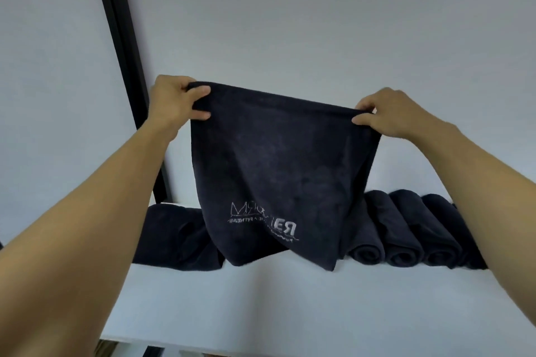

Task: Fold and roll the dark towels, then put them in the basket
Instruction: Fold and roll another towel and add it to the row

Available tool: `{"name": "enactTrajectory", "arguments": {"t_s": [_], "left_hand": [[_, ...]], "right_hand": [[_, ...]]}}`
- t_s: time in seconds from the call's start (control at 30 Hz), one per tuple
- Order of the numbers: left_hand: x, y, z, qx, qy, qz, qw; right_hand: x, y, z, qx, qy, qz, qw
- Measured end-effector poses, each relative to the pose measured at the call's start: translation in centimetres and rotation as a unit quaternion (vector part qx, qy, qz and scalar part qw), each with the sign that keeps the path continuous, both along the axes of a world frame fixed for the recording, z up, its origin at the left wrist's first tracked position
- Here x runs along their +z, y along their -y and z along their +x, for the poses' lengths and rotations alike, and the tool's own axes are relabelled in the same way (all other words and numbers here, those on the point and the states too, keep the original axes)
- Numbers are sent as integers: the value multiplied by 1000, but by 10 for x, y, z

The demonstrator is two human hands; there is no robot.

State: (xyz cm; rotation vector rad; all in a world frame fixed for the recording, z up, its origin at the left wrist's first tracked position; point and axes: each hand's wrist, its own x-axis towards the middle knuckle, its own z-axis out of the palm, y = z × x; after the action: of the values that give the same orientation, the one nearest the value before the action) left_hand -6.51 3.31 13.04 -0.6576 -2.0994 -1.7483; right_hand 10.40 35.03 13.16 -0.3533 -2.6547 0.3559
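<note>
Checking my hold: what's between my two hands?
Head view: the top edge of the dark towel runs from left hand to right hand; the rest hangs below.

White table (261,313) bears rolled towels (403,240) right, unrolled towel pile (179,238) left

Bare workroom: white wall (319,23), white table (261,304), rolled dark towels (403,229).

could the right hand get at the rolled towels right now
Probably not as it stands: the right hand pinches a corner of the held towel. Otherwise the rolled towels lie unblocked below it.
</note>
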Motion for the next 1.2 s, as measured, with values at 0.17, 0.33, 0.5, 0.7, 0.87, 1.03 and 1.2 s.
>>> {"name": "enactTrajectory", "arguments": {"t_s": [0.17,0.33,0.5,0.7,0.87,1.03,1.2], "left_hand": [[20,-15,-32,-14,25,107,994],[44,-15,-36,-60,16,187,980],[10,33,3,-151,29,159,975],[-102,95,47,-203,195,-70,957],[-191,117,80,-266,232,-323,878],[-215,110,86,-285,207,-432,830],[-198,69,54,-180,91,-482,853]], "right_hand": [[28,-13,-41,-64,-132,64,987],[53,-4,-42,-35,-260,-1,965],[32,18,10,93,-193,-172,962],[-49,41,59,156,198,-170,953],[-140,67,72,148,418,-118,889],[-190,85,70,124,520,-130,835],[-174,71,39,61,392,-218,892]]}}
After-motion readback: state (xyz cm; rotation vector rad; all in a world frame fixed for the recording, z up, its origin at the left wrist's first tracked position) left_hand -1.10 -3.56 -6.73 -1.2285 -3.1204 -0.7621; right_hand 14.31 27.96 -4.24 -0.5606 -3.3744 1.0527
